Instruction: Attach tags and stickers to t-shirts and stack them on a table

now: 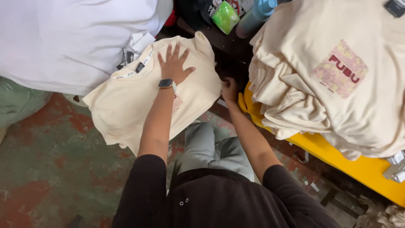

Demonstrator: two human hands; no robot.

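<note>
Fingers point(171, 54) of my left hand point(174, 67) lay spread flat on the cream cotton T-shirt point(126, 101), partly folded over my lap; my right hand point(230, 90) pinched its edge; folded cream shirts point(320, 84) already stacked on the yellow table point(363, 166).

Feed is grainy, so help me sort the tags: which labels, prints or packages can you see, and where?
Neck label: small dark rectangle at the folded cream shirt's collar.
Chest print: pink-yellow square with dark red lettering, on the right stack.
Loose tags: white and dark slips behind the shirt.
Green packet: crinkled, top centre.
</note>
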